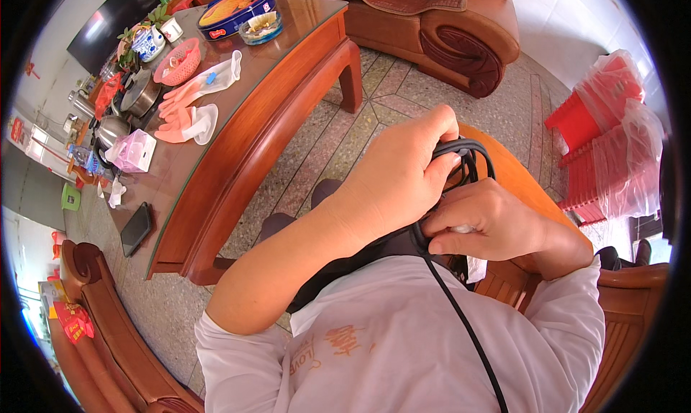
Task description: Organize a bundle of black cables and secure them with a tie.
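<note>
Loops of black cable (480,152) are bunched in front of my body. My left hand (407,167) grips the top of the bundle between thumb and fingers, its back turned up. Just below and to the right, my right hand (488,218) pinches the lower part of the loops. Something small and white shows between its fingers, too little to identify. From the right hand a single cable strand (467,326) runs down over the white shirt (432,353). The fingers hide part of the bundle, and no plug is visible.
A glass-topped wooden table (259,127) at left bears rubber gloves (202,83), a black phone (136,229), a tissue box (133,151), a pink basket (181,62) and a blue tin (235,13). Red plastic stools (588,164) are stacked at right. A sofa (426,35) stands behind.
</note>
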`<action>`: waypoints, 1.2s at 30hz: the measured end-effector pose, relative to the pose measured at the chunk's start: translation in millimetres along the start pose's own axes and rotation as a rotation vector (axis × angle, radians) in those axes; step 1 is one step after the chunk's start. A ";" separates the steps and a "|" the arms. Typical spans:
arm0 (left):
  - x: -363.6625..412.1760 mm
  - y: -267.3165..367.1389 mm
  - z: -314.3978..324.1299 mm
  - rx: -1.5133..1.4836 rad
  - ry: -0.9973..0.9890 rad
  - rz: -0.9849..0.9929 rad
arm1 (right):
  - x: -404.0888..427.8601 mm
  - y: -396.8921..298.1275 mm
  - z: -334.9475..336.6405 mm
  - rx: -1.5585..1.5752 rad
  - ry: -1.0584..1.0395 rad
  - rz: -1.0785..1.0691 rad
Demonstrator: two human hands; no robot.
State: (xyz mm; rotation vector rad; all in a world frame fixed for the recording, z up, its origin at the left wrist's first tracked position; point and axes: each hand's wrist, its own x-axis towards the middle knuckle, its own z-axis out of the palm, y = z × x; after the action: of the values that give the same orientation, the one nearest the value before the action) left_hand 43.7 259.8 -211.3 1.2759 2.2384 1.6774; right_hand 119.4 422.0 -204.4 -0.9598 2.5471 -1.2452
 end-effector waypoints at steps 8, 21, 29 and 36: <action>-0.8 -2.2 0.7 0.011 0.009 0.022 | -1.1 -6.8 1.0 -0.054 -0.003 0.035; -1.9 0.6 3.3 -0.008 0.012 0.038 | 3.9 2.6 10.8 -0.488 0.073 -0.048; -0.6 -5.5 -2.7 -0.039 0.056 -0.064 | 0.1 -10.4 4.9 -0.595 0.300 -0.258; 10.6 2.2 2.1 -0.084 -0.031 -0.165 | -0.3 -38.9 34.7 -1.217 0.210 -0.357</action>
State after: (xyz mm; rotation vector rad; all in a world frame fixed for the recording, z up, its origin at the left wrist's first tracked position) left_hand 39.1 268.3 -206.1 1.0606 2.1645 1.6607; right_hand 151.9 381.9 -197.5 -1.5334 3.3393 0.4067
